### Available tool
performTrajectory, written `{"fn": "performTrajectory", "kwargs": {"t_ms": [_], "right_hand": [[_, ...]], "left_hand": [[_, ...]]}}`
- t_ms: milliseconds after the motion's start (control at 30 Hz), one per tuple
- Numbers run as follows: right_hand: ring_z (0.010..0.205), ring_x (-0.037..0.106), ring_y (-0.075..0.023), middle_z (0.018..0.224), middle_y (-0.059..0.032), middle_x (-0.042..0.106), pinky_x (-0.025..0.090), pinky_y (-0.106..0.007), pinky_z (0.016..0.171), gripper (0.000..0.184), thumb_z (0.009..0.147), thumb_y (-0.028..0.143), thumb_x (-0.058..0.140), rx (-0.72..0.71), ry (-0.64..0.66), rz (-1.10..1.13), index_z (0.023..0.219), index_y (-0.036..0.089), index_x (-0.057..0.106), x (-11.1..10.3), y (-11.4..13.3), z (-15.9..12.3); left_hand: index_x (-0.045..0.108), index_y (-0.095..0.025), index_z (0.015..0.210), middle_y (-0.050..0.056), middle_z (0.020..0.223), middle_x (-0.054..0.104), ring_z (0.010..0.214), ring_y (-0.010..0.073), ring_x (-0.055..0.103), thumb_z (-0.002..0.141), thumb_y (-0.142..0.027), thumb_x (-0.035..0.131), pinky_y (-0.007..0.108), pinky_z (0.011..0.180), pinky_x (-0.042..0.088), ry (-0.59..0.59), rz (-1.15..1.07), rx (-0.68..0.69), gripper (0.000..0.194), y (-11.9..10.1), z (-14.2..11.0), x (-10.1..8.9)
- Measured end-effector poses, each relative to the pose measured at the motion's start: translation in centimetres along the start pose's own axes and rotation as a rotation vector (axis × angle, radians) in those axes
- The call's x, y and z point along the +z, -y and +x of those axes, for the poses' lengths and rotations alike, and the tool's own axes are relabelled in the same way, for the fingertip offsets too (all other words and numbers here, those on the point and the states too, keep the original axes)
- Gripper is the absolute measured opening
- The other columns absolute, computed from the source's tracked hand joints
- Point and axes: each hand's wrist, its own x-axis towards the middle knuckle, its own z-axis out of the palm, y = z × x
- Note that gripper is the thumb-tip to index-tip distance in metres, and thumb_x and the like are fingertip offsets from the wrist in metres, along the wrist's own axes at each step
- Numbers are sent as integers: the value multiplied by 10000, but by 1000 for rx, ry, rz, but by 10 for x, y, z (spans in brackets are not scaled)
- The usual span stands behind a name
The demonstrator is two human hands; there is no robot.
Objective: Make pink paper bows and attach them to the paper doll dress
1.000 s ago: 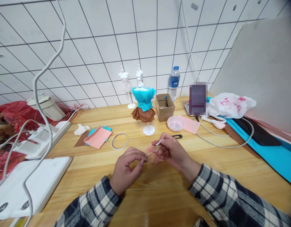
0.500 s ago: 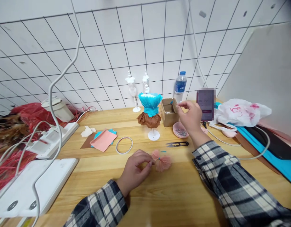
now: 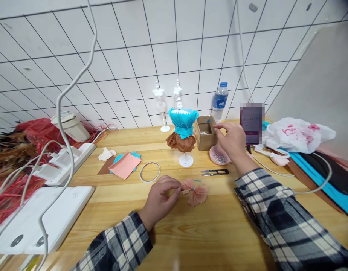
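My left hand (image 3: 162, 199) is closed in a pinch at the left edge of a pleated pink paper bow (image 3: 198, 195), which rests on the table with a small blue tie at its middle. A small blue strip (image 3: 197, 180) lies just behind the bow. My right hand (image 3: 233, 141) is raised by the right side of a small cardboard box (image 3: 206, 142), thumb and forefinger pinched together; anything between them is too small to make out. Below that hand sits a pink dish (image 3: 214, 159) of small beads. Black thread snips (image 3: 216, 172) lie in front of the dish.
A mini dress form in a blue and brown paper dress (image 3: 183, 131) stands mid-table, two white forms (image 3: 159, 99) behind it. Left are a tape roll (image 3: 150, 172), pink paper (image 3: 125, 165) and a power strip (image 3: 78, 162). A bottle (image 3: 220, 101) and phone (image 3: 251, 126) stand right.
The view has shifted slightly, so most things appear a little further right. Both hands keep nearly the same pose, left at the pink bow and right beside the box.
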Motion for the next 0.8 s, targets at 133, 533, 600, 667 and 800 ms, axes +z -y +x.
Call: {"fn": "performTrajectory", "kwargs": {"t_ms": [133,533,600,667,800], "right_hand": [[744,557,-204,731,-31,626,409,-338,756,141,843,229,537,-50,-202,112,891,190,664,-18,27,-31],[894,596,-201,894,-54,654,458,-361,816,162,841,332,640,65,578,741,915,233,744,-49,103,-131],[906,599,-202,917,-59,652,461,-368,838,130,811,310,670,99,616,773,873,229,750,-49,105,-130],[911,601,-199,921,-61,647,468,-363,847,98,787,283,688,149,636,803,830,219,749,-47,106,-130],[879,604,-181,969,-65,619,501,-327,777,85,757,276,700,272,705,884,768,193,714,-43,105,-134]], "left_hand": [[704,-204,892,39,843,732,791,156,641,836,-112,584,308,746,487,-41,31,60,161,1,0,-4],[660,-215,1018,24,915,751,798,147,619,773,-32,615,297,745,502,24,120,332,308,-16,-5,-11],[661,-207,993,24,884,749,781,147,611,769,-32,612,295,732,508,19,136,337,289,-17,-5,-12],[661,-204,982,22,866,747,771,148,604,766,-33,610,295,726,513,22,153,342,280,-17,-5,-12],[657,-202,994,24,889,747,788,151,598,759,-35,614,298,736,518,41,173,362,291,-15,-6,-13]]}}
